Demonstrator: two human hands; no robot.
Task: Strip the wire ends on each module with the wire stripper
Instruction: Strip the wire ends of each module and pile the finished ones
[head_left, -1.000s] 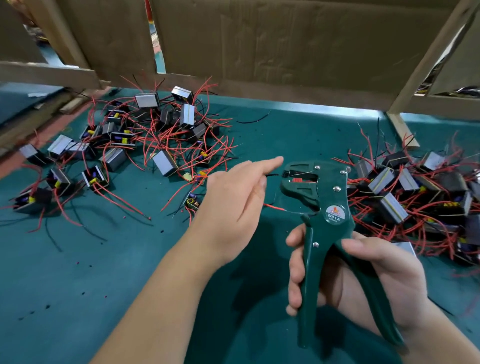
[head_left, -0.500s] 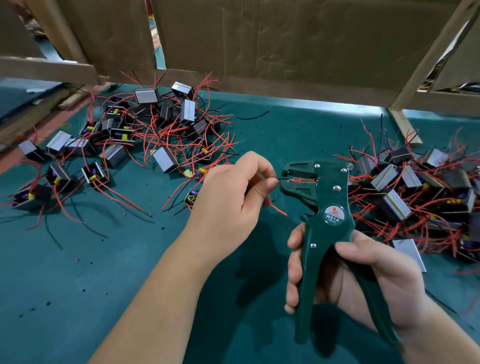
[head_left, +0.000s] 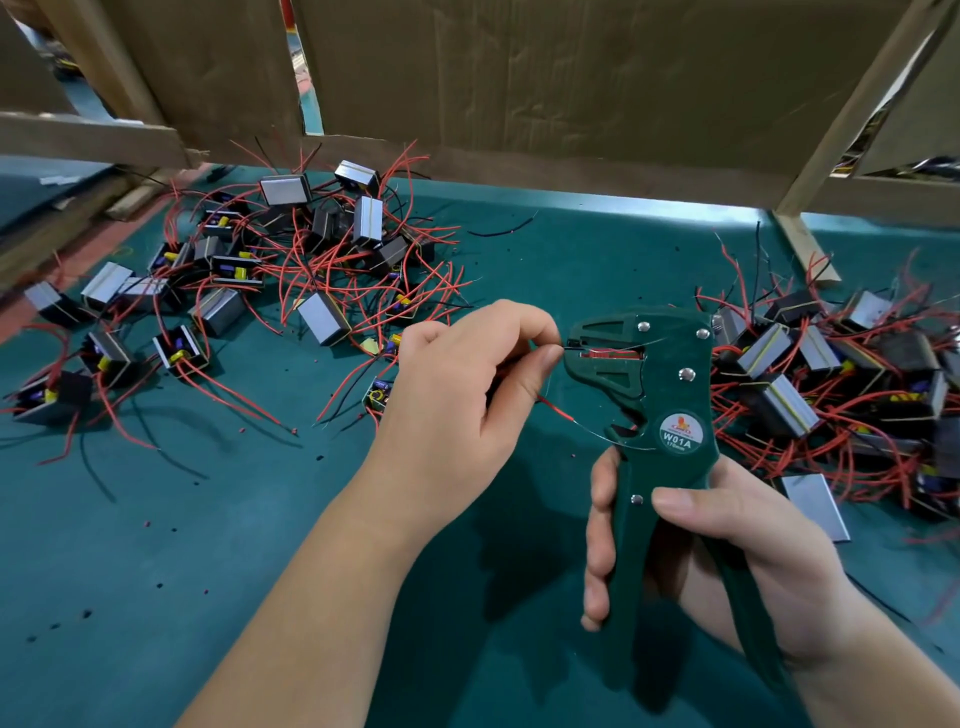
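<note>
Left hand (head_left: 467, 395) has curled, now pinching wire (head_left: 565, 347) into wire stripper (head_left: 670, 374); right hand (head_left: 727, 545) grips handles. Shallow feed risks a missed strip.

Matt green plastic wire stripper (head_left: 660, 395) with shiny metal rivets; creased cardboard (head_left: 545, 78).

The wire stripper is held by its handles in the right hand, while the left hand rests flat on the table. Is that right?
Not quite. The head view shows the left hand pinching a thin wire at the mouth of the wire stripper, not resting flat. The right hand does hold it by its handles.
</note>
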